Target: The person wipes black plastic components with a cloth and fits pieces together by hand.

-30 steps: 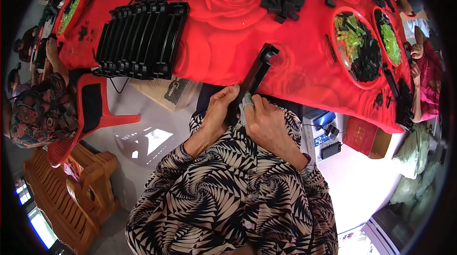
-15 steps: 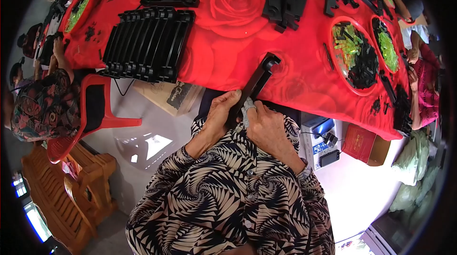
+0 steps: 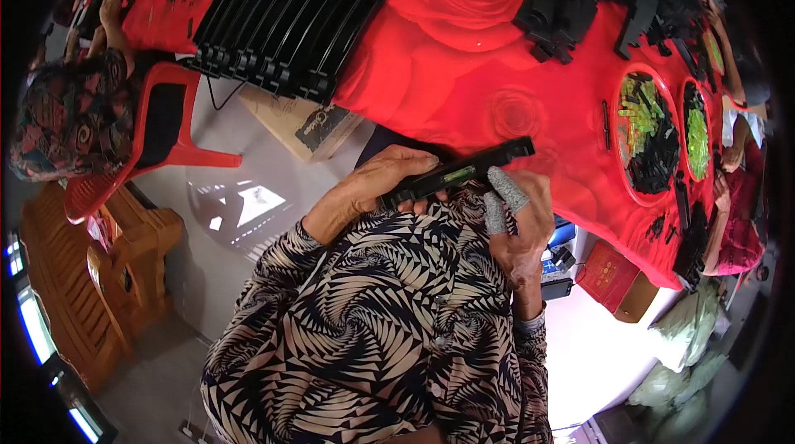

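My left hand (image 3: 379, 181) is wrapped round the lower left end of a black plastic bar (image 3: 489, 155), thumb on top and fingers beneath. The bar lies tilted over my lap, its right end over the red cloth, and a small green piece (image 3: 458, 175) shows in its slot. My right hand (image 3: 523, 216) is beside the bar's right part, back of the hand up. Two of its fingers wear grey wraps and point toward the bar; they look apart. Whether they touch the bar is hard to tell.
On the red tablecloth (image 3: 464, 88) lie a row of black bars (image 3: 286, 26), a pile of black parts (image 3: 555, 9) and a red bowl (image 3: 650, 133) of green and black pieces. A red chair (image 3: 166, 125) stands left. People sit at both sides.
The bar has swung from steep to nearly level, its slot now showing. My right hand has moved right and loosened from it. The view has shifted, so the table items appear higher and farther right.
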`<control>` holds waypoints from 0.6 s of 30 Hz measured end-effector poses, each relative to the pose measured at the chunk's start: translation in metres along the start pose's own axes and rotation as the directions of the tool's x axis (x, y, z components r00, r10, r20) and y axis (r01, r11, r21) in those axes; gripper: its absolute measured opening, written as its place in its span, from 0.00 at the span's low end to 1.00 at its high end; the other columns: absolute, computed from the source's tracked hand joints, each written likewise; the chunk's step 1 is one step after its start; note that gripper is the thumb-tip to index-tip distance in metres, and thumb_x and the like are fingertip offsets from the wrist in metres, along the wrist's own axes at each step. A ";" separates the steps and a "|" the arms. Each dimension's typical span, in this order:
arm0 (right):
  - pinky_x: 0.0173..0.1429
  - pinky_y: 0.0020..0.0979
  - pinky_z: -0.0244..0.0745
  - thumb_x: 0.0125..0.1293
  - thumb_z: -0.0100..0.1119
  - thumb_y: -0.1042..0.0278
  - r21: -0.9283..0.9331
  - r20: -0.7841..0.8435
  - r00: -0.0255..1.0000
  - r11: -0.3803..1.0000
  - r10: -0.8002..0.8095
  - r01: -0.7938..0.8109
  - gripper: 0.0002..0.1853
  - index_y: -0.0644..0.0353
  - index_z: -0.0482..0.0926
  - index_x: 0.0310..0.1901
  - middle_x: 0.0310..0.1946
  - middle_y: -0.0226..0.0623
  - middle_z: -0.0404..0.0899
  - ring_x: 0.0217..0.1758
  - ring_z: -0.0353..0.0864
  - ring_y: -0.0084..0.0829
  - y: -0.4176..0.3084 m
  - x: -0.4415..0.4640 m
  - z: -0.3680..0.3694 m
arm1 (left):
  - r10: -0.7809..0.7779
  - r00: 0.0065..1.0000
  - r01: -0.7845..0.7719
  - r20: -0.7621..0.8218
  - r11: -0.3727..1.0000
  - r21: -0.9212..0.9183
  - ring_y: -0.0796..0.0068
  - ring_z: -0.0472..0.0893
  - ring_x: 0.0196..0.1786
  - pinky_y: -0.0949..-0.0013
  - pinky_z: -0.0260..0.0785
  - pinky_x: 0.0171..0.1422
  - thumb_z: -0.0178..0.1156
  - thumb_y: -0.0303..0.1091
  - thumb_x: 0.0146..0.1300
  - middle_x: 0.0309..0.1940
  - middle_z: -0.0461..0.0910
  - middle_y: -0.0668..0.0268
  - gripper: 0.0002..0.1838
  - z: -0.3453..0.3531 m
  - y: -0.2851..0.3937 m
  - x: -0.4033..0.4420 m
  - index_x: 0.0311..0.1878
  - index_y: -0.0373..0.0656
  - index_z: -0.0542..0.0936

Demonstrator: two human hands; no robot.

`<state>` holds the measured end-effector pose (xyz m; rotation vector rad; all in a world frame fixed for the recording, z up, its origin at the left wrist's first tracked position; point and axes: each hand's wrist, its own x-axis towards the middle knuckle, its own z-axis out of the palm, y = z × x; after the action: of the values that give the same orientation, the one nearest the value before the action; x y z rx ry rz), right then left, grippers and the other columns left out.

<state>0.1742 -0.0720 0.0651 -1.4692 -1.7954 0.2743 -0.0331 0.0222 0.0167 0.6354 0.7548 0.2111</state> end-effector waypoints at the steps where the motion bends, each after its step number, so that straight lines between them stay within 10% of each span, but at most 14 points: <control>1: 0.46 0.39 0.75 0.46 0.62 0.87 0.004 0.016 1.000 1.000 -0.005 0.005 0.23 0.66 0.82 0.48 0.42 0.42 0.82 0.46 0.78 0.44 0.000 0.001 0.001 | 0.000 0.999 -0.003 0.039 0.997 0.074 0.79 0.79 0.21 0.82 0.68 0.19 0.45 0.38 0.76 0.35 0.84 0.56 0.17 -0.001 0.003 -0.001 0.47 0.33 0.77; 3: 0.49 0.40 0.74 0.39 0.61 0.87 0.051 0.138 0.989 0.998 -0.048 0.041 0.28 0.66 0.82 0.49 0.44 0.40 0.82 0.48 0.78 0.44 0.002 0.002 0.004 | -0.010 0.999 0.008 0.040 0.998 0.070 0.80 0.79 0.21 0.83 0.67 0.19 0.46 0.38 0.76 0.34 0.84 0.59 0.17 -0.003 0.003 -0.002 0.47 0.34 0.77; 5: 0.48 0.39 0.74 0.53 0.66 0.80 0.040 0.192 0.977 0.995 -0.094 0.088 0.19 0.64 0.82 0.49 0.39 0.42 0.81 0.44 0.77 0.43 0.003 0.002 0.007 | -0.038 0.997 0.034 0.071 0.998 0.053 0.81 0.78 0.21 0.84 0.66 0.19 0.47 0.39 0.75 0.32 0.84 0.61 0.16 -0.006 0.001 -0.001 0.46 0.34 0.78; 7: 0.51 0.43 0.72 0.35 0.61 0.82 -0.016 0.260 0.964 0.998 -0.062 0.069 0.30 0.66 0.82 0.49 0.45 0.40 0.82 0.50 0.77 0.43 0.001 0.000 0.005 | -0.037 0.996 0.031 0.080 0.997 0.068 0.82 0.77 0.21 0.84 0.65 0.19 0.47 0.39 0.75 0.32 0.83 0.62 0.16 -0.007 0.003 -0.001 0.45 0.35 0.79; 18: 0.46 0.41 0.77 0.47 0.63 0.83 0.185 0.331 0.919 0.970 -0.213 0.158 0.25 0.69 0.79 0.52 0.43 0.49 0.81 0.41 0.81 0.49 0.001 0.001 0.008 | -0.151 0.969 0.136 0.194 0.987 0.089 0.81 0.77 0.19 0.82 0.63 0.16 0.50 0.38 0.73 0.34 0.85 0.60 0.15 -0.015 -0.003 0.007 0.44 0.36 0.81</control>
<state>0.1699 -0.0684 0.0598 -1.1821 -2.1273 0.5949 -0.0381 0.0295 0.0029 0.6598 0.6133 -0.0147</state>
